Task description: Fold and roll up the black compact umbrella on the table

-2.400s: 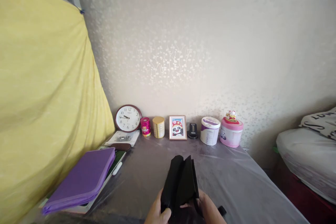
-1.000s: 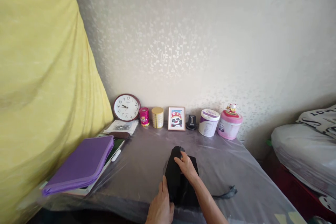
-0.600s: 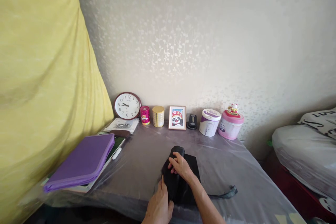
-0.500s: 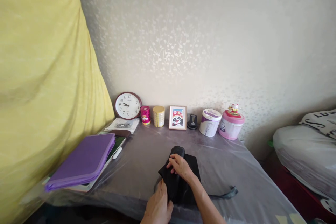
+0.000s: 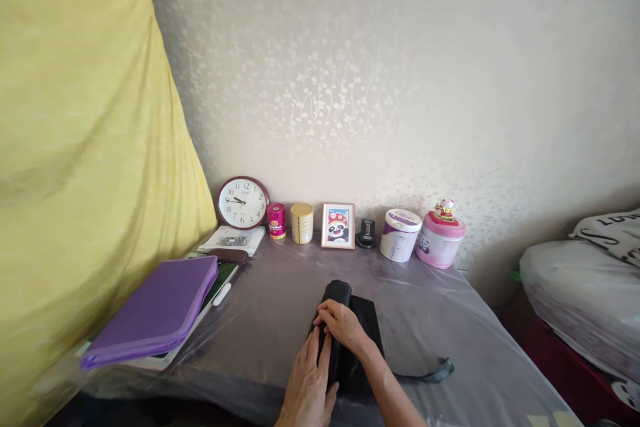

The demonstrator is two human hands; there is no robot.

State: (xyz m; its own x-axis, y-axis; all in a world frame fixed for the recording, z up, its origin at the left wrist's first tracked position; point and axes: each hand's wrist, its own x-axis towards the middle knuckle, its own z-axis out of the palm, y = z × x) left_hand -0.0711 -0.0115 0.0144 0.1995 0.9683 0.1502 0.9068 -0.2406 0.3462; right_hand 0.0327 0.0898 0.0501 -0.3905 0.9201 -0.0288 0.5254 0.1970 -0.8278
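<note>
A black bundle [image 5: 338, 291] lies partly rolled on the table [image 5: 270, 320], flat panel [image 5: 368, 320] and strap [image 5: 434, 372] extending right.

Soft, moderate light fills the view; the curtain [image 5: 95, 147] glows yellow at left, while the wall [image 5: 345, 87] catches a pale sheen mid-height and falls into shadow beside the pile [image 5: 580, 287]; faint glare streaks the tablecloth [image 5: 260, 327]; the black bundle [image 5: 339, 291] shows little detail; wide-angle stretch bends the edges; left hand [image 5: 310, 373] and right hand [image 5: 346, 328] look fairly sharp

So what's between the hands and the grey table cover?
A black roll: in the head view, the left hand and right hand rest on it.
</note>
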